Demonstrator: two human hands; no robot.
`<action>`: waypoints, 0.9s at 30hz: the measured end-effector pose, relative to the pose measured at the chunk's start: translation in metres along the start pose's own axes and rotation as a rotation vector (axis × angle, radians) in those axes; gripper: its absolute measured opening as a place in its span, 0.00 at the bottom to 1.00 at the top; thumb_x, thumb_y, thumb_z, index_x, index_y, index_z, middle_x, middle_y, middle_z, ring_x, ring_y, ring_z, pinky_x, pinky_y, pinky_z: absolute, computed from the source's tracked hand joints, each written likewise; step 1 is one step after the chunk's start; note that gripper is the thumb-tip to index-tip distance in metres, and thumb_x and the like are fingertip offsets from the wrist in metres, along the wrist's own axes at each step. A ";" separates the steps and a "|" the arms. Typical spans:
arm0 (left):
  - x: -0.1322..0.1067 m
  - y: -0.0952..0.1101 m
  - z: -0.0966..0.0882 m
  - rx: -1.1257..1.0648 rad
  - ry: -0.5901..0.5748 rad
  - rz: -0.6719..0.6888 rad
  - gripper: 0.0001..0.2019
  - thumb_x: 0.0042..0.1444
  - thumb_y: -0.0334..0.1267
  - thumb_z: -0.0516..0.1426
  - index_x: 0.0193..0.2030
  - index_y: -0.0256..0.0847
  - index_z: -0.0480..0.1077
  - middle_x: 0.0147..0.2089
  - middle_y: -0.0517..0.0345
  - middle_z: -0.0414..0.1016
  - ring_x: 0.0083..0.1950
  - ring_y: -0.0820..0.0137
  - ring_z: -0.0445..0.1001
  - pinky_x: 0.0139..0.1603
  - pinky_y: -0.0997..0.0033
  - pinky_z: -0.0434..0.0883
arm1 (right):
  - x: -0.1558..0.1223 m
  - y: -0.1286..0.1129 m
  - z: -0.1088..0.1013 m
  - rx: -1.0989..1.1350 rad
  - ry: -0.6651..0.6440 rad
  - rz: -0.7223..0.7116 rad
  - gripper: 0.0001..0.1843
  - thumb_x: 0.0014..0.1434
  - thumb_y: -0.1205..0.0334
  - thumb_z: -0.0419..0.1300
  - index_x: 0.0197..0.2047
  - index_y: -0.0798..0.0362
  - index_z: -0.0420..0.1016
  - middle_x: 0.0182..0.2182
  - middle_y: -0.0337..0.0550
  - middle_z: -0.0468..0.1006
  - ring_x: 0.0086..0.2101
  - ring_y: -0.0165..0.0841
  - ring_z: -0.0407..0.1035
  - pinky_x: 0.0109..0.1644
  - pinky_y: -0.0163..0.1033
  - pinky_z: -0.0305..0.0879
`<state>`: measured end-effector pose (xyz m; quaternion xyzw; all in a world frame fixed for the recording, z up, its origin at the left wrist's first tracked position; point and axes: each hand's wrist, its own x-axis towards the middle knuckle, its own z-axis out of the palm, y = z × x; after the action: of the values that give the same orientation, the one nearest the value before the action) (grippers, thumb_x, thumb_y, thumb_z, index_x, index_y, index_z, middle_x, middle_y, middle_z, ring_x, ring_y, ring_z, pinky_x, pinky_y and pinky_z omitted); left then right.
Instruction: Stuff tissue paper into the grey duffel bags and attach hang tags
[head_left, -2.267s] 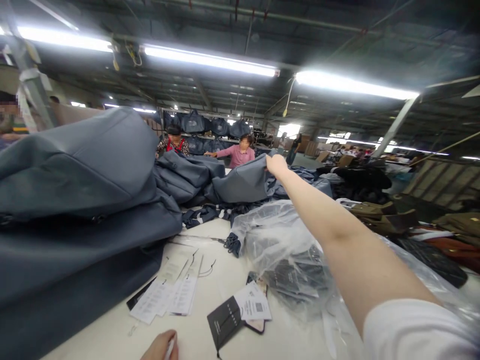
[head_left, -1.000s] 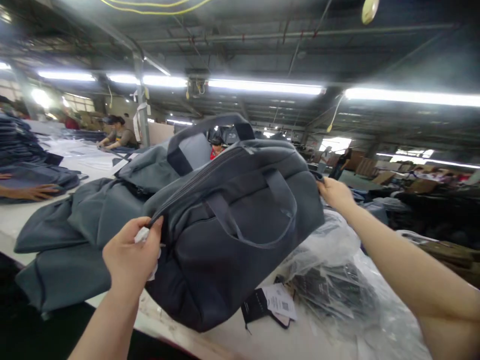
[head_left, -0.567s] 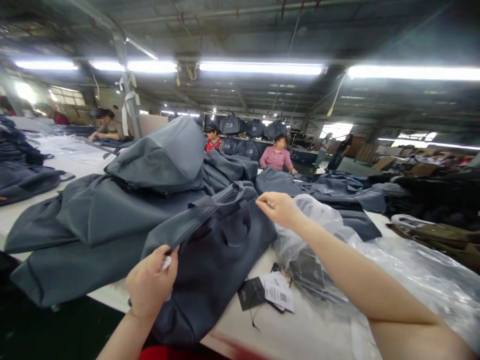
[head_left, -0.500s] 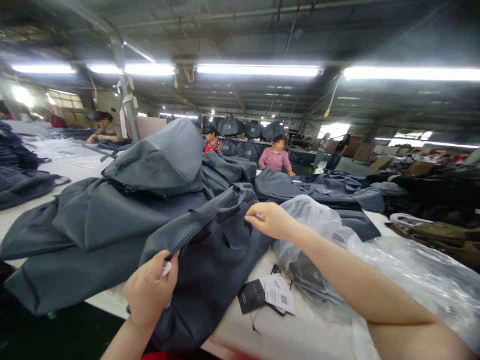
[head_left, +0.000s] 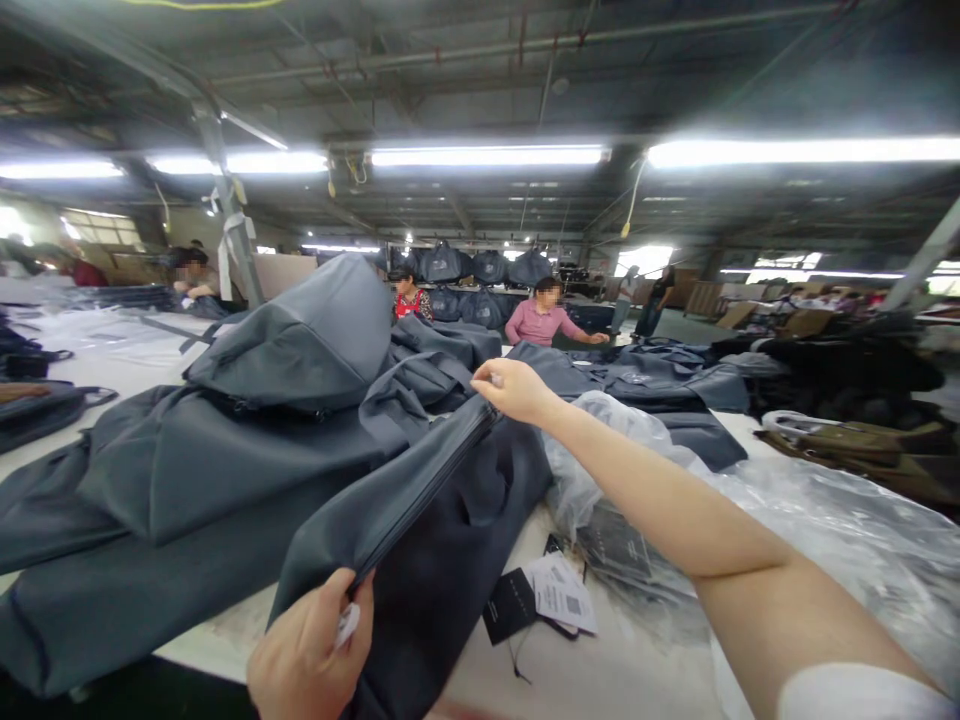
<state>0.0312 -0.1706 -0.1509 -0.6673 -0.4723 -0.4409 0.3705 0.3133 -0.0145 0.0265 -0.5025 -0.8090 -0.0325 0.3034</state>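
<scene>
A dark grey-blue bag [head_left: 450, 530] lies in front of me, its long zipper [head_left: 420, 495] running diagonally between my hands. My left hand [head_left: 315, 640] is closed on the near end of the zipper edge, with something small and white showing between the fingers. At the far end, my right hand [head_left: 517, 390] pinches the bag by the zipper; a pale bit shows at the fingers there too. Whether it grips the zipper pull is hidden. Right of the bag lie a black hang tag [head_left: 510, 605] and a white printed label [head_left: 559, 592].
More grey-blue bags [head_left: 187, 460] are heaped at the left. Clear plastic bags [head_left: 810, 540] cover the right side of the white table [head_left: 600, 670], beside olive bags [head_left: 847, 440]. Across the table sits a person in a pink top [head_left: 544, 320]; others are farther off.
My right hand has moved from the bag's side to the zipper's far end, and the zipper is now pulled straighter. My left hand sits lower in view. The person in pink has stretched out an arm.
</scene>
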 end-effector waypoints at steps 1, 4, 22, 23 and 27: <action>0.000 0.001 -0.002 -0.005 0.004 0.000 0.07 0.56 0.37 0.62 0.39 0.40 0.70 0.23 0.62 0.76 0.21 0.71 0.71 0.26 0.69 0.61 | -0.003 0.002 -0.001 -0.087 -0.031 0.052 0.14 0.59 0.51 0.58 0.34 0.53 0.77 0.35 0.48 0.80 0.39 0.39 0.74 0.45 0.39 0.66; 0.001 0.001 -0.005 -0.027 0.009 0.010 0.06 0.56 0.38 0.61 0.38 0.41 0.70 0.22 0.62 0.75 0.21 0.72 0.70 0.26 0.69 0.61 | -0.019 0.006 0.000 -0.218 -0.148 0.149 0.25 0.53 0.37 0.60 0.31 0.53 0.75 0.31 0.51 0.80 0.35 0.42 0.74 0.39 0.39 0.65; -0.006 0.010 -0.014 -0.052 -0.010 0.002 0.08 0.53 0.36 0.64 0.37 0.39 0.70 0.22 0.62 0.73 0.22 0.70 0.71 0.28 0.69 0.61 | -0.064 0.039 0.003 0.525 -0.334 0.388 0.11 0.54 0.58 0.61 0.40 0.51 0.67 0.23 0.33 0.75 0.16 0.23 0.59 0.19 0.29 0.58; -0.007 0.011 -0.014 -0.053 -0.013 0.004 0.08 0.53 0.36 0.64 0.38 0.39 0.70 0.22 0.62 0.73 0.22 0.70 0.71 0.28 0.69 0.61 | -0.064 0.040 0.003 0.492 -0.337 0.385 0.10 0.54 0.57 0.61 0.38 0.51 0.68 0.21 0.32 0.74 0.15 0.23 0.58 0.19 0.29 0.56; -0.009 0.012 -0.015 -0.071 -0.011 -0.005 0.09 0.52 0.36 0.65 0.37 0.38 0.71 0.22 0.62 0.73 0.22 0.71 0.70 0.28 0.70 0.61 | -0.066 0.043 0.001 0.266 -0.324 0.220 0.10 0.57 0.56 0.58 0.32 0.54 0.70 0.19 0.34 0.73 0.20 0.25 0.63 0.27 0.31 0.60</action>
<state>0.0376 -0.1899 -0.1551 -0.6813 -0.4601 -0.4546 0.3427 0.3687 -0.0454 -0.0201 -0.5418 -0.7846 0.1888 0.2348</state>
